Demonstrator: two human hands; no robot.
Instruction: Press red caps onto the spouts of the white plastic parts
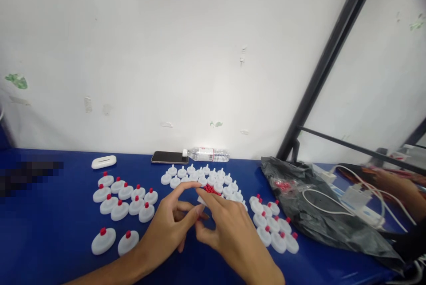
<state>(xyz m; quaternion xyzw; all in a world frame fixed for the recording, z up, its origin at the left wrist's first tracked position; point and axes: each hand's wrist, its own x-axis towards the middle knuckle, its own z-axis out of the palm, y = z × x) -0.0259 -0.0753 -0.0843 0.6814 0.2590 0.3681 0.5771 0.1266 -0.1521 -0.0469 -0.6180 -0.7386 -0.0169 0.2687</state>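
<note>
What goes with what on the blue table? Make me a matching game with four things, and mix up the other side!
Column one
1. Bottle
2. Phone
3. Small red pieces
4. Plastic bag

Column two
A. Black and crumpled
B. In a little pile beside white pieces
C. See-through, lying on its side
D. Flat, at the end where the bottle has its white cap

Right pairs: 1-C, 2-D, 3-B, 4-A
</note>
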